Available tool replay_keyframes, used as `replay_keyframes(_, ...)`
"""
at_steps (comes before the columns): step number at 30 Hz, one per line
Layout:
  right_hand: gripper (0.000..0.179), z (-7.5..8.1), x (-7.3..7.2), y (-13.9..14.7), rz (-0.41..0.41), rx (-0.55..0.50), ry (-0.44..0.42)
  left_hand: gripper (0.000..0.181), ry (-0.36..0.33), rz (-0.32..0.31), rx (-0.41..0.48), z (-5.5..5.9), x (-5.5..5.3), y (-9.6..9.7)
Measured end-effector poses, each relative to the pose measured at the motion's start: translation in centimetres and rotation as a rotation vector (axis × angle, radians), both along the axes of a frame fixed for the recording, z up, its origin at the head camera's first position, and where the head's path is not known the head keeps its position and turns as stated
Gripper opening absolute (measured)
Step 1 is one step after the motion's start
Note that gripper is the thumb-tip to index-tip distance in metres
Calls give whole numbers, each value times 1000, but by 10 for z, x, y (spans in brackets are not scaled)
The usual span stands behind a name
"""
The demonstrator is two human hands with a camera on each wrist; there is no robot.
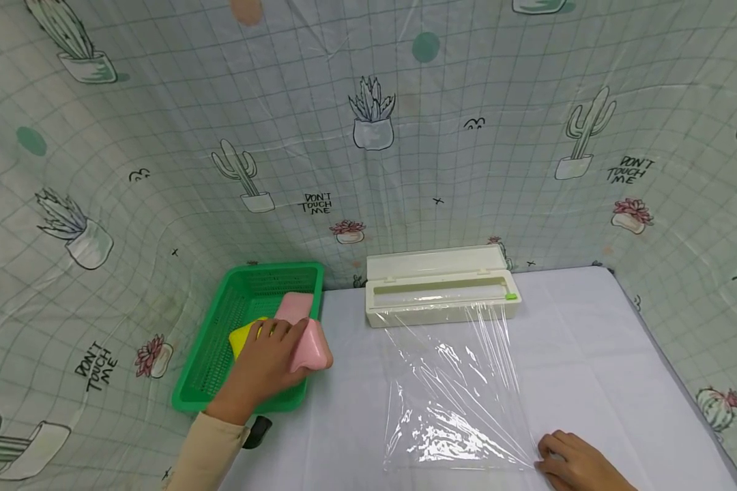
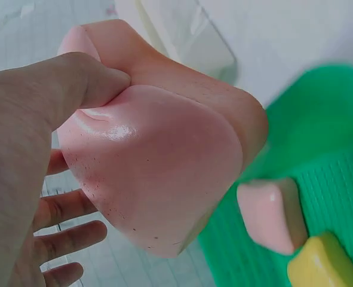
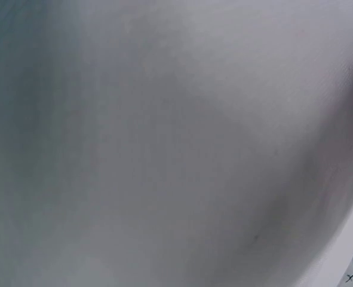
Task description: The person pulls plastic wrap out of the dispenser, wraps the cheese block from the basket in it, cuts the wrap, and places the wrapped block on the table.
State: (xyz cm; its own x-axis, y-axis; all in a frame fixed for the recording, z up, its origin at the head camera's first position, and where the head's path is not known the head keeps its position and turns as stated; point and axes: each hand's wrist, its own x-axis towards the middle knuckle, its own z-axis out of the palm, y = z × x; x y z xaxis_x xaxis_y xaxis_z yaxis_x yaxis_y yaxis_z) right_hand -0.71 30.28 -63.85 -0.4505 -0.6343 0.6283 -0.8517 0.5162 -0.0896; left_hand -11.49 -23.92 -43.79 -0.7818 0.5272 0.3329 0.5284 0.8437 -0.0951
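Observation:
In the head view my left hand (image 1: 273, 361) holds a pink bar of soap (image 1: 312, 346) over the right side of a green basket (image 1: 187, 402). The left wrist view shows my thumb pressed on this glossy, curved soap (image 2: 158, 161), the other fingers behind it. Inside the basket lie another pink soap (image 1: 296, 307) and a yellow soap (image 1: 239, 335), partly hidden by the hand. Clear plastic wrap (image 1: 448, 395) stretches over the table from a white dispenser box (image 1: 442, 315). At the wrap's near right corner my right hand (image 1: 577, 462) has curled fingers and pinches the film.
The dispenser's lid (image 1: 436, 262) stands raised, and a green slider (image 1: 511, 296) sits at its right end. A white cloth covers the table (image 1: 596, 341). Patterned sheeting (image 1: 430, 164) rises behind and at both sides. The right wrist view is mostly blurred grey.

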Motion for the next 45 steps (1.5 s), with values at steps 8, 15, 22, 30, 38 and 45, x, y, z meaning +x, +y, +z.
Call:
replay_keyframes(8, 60, -1, 2, 0, -13, -7, -6, 73, -58, -27, -8, -17, 7, 41)
replay_keyframes(15, 61, 1, 3, 0, -13, -20, -21, 75, -138, -44, -26, -39, 15, 78)
replay_keyframes(22, 61, 2, 2, -1, -5, -35, -15, 74, -131, -98, -12, -59, 21, 109)
replay_keyframes(30, 58, 1, 3, -1, 2, -50, -4, 76, -172, -116, -42, -78, 28, 145)
replay_keyframes(38, 58, 0, 3, -1, 2, -50, -3, 72, -194, -130, -96, -86, 31, 171)
replay_keyframes(45, 56, 0, 3, -1, 4, -50, 3, 73, -218, -134, -121, -95, 32, 185)
